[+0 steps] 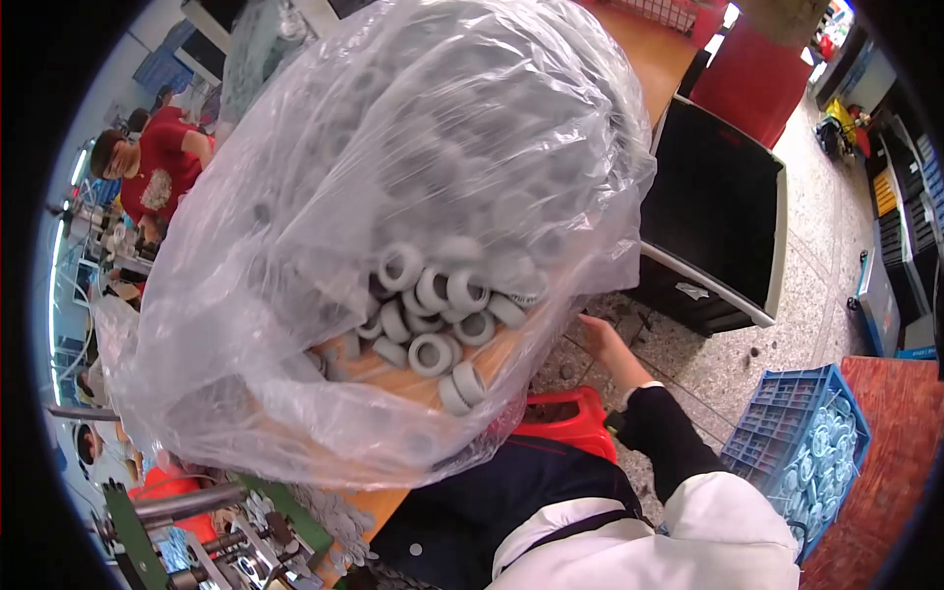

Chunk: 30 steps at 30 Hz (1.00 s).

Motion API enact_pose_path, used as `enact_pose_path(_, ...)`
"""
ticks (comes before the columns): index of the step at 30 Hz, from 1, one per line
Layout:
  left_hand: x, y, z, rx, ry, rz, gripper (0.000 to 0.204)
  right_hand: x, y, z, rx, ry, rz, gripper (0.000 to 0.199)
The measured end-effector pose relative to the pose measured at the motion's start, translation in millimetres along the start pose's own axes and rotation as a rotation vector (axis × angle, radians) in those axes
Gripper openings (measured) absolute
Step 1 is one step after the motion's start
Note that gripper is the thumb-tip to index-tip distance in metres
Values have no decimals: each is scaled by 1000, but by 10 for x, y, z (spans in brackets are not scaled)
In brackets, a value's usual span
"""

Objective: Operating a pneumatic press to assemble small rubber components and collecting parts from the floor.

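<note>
Crinkled translucent plastic bag point(295, 206), hollow grey rings point(395, 323)

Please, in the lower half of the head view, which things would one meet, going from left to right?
Machine → grey rings → right hand → blue crate → red board.

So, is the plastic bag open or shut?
Open: the plastic bag gapes at its near side, grey rings showing uncovered there.
</note>
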<state>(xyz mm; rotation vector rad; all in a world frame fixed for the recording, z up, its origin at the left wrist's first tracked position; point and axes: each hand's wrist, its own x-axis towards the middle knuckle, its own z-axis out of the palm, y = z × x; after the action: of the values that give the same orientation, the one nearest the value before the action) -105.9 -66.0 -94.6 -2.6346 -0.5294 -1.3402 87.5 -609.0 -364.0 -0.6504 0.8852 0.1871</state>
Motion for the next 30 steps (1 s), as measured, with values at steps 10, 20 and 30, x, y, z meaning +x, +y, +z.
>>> enact_pose_path(10,139,1883,220,-577,-567,995,47,474,423,380,402,-178,-116,31)
enact_pose_path(20,-421,2446,693,-336,-524,1422,65,-2156,-733,704,153,-792,-308,17)
enact_pose_path(30,139,3286,920,-422,400,1116,57,-3304,-1618,3995,-570,-1415,-870,20)
